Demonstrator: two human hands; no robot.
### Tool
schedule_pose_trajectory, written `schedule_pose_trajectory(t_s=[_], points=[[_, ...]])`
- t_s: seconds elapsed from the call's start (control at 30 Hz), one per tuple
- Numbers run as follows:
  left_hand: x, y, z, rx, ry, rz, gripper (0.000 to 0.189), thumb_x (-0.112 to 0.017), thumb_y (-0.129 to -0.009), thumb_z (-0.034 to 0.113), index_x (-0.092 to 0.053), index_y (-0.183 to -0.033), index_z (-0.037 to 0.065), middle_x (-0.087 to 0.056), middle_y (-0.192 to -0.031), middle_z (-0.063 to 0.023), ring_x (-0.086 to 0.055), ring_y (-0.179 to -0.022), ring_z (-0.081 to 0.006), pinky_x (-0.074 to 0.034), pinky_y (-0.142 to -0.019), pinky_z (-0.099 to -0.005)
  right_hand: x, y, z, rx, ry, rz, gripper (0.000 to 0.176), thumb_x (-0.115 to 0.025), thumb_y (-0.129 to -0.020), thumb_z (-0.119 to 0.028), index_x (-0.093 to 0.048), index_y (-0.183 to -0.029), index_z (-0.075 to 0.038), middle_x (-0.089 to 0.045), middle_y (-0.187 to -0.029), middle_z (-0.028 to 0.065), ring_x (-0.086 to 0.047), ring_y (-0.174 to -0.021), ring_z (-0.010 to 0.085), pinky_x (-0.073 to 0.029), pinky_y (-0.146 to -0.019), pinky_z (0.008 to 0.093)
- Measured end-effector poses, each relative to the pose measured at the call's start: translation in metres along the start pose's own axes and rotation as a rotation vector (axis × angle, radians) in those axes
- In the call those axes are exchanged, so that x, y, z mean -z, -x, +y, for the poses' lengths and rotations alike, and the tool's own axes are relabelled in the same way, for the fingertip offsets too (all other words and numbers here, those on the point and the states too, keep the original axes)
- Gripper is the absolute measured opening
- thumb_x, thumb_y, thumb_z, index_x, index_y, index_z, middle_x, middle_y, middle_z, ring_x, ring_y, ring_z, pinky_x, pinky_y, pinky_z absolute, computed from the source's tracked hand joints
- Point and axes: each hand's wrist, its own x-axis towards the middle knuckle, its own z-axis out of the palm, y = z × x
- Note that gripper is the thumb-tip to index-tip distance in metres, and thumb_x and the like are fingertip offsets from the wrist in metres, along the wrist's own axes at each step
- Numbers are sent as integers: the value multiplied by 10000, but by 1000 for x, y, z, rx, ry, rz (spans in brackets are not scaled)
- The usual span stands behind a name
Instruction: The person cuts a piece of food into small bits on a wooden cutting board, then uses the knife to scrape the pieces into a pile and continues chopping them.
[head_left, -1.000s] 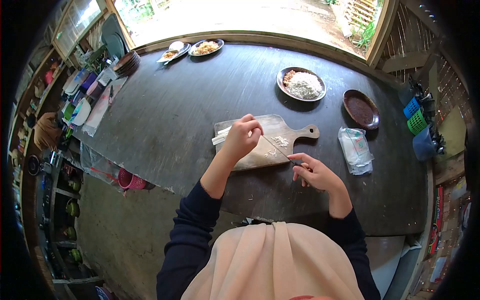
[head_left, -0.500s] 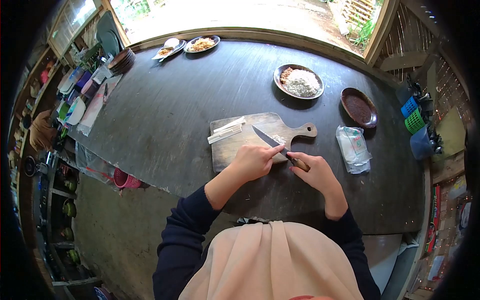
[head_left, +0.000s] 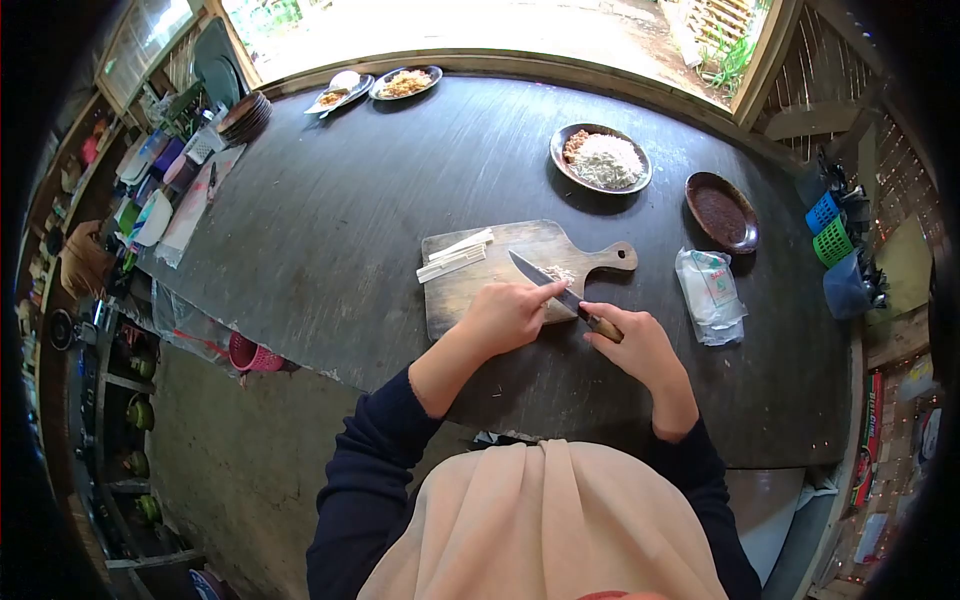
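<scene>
My right hand is wrapped round the wooden handle of a kitchen knife, whose blade slants up and left over the wooden cutting board. Against the blade rests the index finger of my left hand. Its other fingers are curled under, and whatever they hold, if anything, is hidden. Small pale chopped bits lie on the board just beyond the blade. Several pale thin strips are laid together at the board's upper left.
Beyond the board stands a plate of white shreds and brown pieces. An oval brown dish and a white plastic packet lie to the right. Two plates of food sit by the window, and stacked brown plates at the left.
The view has shifted slightly. My left index finger stays at the blade, and my right hand keeps its grip on the knife with barely any movement.
</scene>
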Motion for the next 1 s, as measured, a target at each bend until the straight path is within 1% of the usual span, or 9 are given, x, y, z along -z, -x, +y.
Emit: schedule_pose_trajectory(t_s=[0.5,0.57,0.6,0.63,0.7,0.77,0.8,0.87,1.0], points=[[0,-3,13,15,41,-77,475,-533,-821,126,-595,-1291,152,-685,-807,-147,-674,-731,-318,-521,-625,-439,-7,3,-1,96,97,50,388,-722,-814,-240,-669,-1197,-210,-705,-913,106,-671,-770,306,-538,-704,382],[5,-6,3,44,198,93,495,-535,-815,99,-583,-1305,148,-672,-808,-164,-669,-735,-313,-519,-645,-432,-6,3,2,117,-19,76,386,-721,-820,-193,-665,-1201,-181,-689,-850,121,-676,-710,251,-529,-670,355],[10,-5,-3,72,294,139,482,-526,-823,23,-585,-1293,110,-641,-797,-152,-646,-682,-254,-509,-624,-374,-2,3,2,117,-20,76,386,-721,-820,-193,-665,-1201,-181,-689,-850,121,-676,-710,251,-529,-670,355],[14,-6,-8,73,294,139,482,-526,-823,23,-585,-1293,110,-641,-797,-152,-646,-682,-254,-509,-624,-374,4,4,0,48,-88,13,364,-712,-835,-167,-665,-1196,-149,-681,-806,104,-658,-674,198,-517,-641,330],[21,-7,-18,31,496,476,428,-509,-844,-46,-600,-1249,57,-595,-797,-108,-581,-652,-169,-479,-594,-297,16,6,-3,-17,-156,-52,343,-703,-851,-140,-665,-1190,-117,-672,-762,86,-640,-638,145,-506,-612,306],[25,-8,-29,32,488,552,394,-494,-860,-63,-608,-1222,39,-586,-810,-91,-561,-662,-144,-466,-586,-277,25,8,-5,-173,-494,-188,300,-680,-882,-116,-667,-1177,-66,-656,-723,35,-588,-624,67,-484,-579,249],[25,-8,-32,32,480,625,362,-480,-875,-80,-616,-1196,21,-576,-823,-74,-542,-673,-118,-454,-579,-257,29,10,-2,-172,-494,-190,300,-680,-882,-116,-667,-1177,-66,-656,-723,35,-588,-624,67,-484,-579,249],[26,-8,-32,60,499,635,331,-484,-889,-67,-625,-1176,22,-586,-831,-70,-553,-680,-116,-458,-583,-254,36,12,7,-232,-611,-410,304,-687,-891,-131,-665,-1181,-40,-685,-764,22,-585,-614,57,-482,-567,229],[26,-8,-31,69,504,633,263,-509,-912,-36,-648,-1126,29,-608,-858,-65,-586,-717,-111,-474,-597,-246,41,12,25,-216,-715,-532,335,-698,-888,-144,-657,-1203,-37,-709,-805,49,-594,-603,63,-490,-566,221]])
